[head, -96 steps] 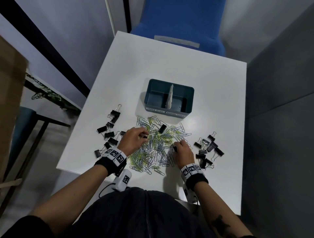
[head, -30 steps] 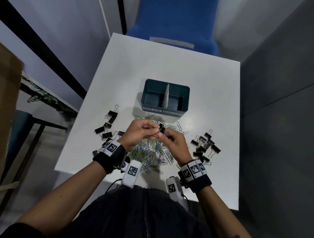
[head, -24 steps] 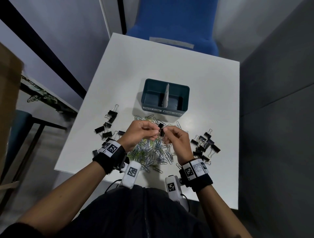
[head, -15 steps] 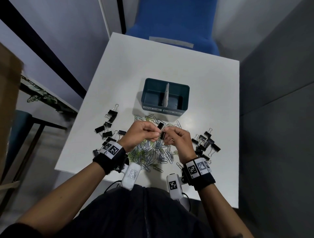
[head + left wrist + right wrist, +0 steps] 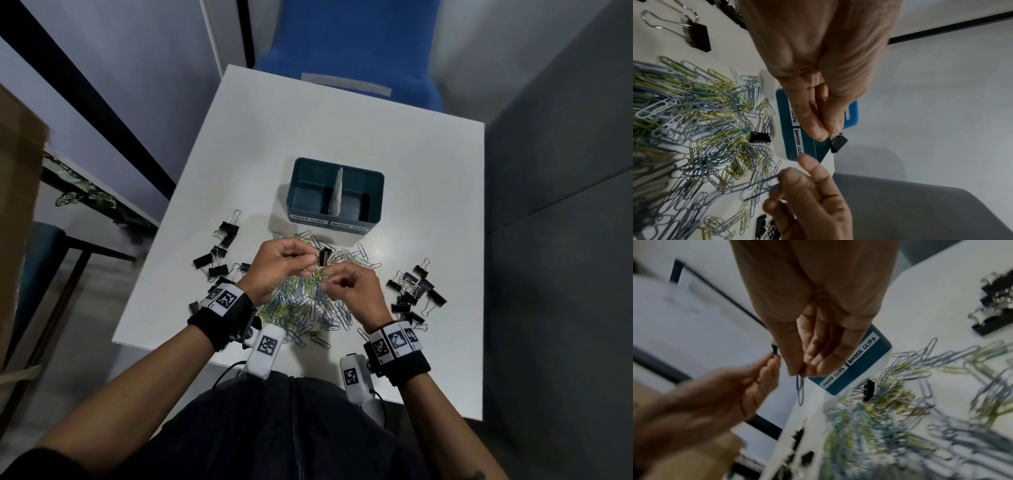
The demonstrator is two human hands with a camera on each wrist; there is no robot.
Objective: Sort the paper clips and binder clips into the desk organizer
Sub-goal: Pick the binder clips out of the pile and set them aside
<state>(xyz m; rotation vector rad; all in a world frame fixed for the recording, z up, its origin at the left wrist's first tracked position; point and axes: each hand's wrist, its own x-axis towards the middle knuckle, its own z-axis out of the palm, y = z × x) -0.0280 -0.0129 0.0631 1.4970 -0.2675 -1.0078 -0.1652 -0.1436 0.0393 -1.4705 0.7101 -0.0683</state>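
Observation:
My left hand (image 5: 310, 263) pinches a small black binder clip (image 5: 323, 257) by its wire handle, held above the paper clip pile (image 5: 308, 308). In the left wrist view that binder clip (image 5: 838, 142) hangs from my left hand (image 5: 828, 134). Just below it, my right hand (image 5: 330, 279) pinches a blue-grey paper clip (image 5: 800, 389), apart from the binder clip. The teal desk organizer (image 5: 376, 192) stands behind the pile, with a divider and front labels: paper clips left, binder clips right. Both compartments look bare.
Loose black binder clips lie in a group left of the pile (image 5: 219, 253) and another group on the right (image 5: 414, 291). One more binder clip (image 5: 759, 138) lies in the pile near the organizer. A blue chair (image 5: 346, 41) stands beyond the white table (image 5: 342, 113).
Both hands lifted from the pile and worked together on the binder clip. Now they have drawn apart: the left keeps the binder clip, the right has come away with a paper clip.

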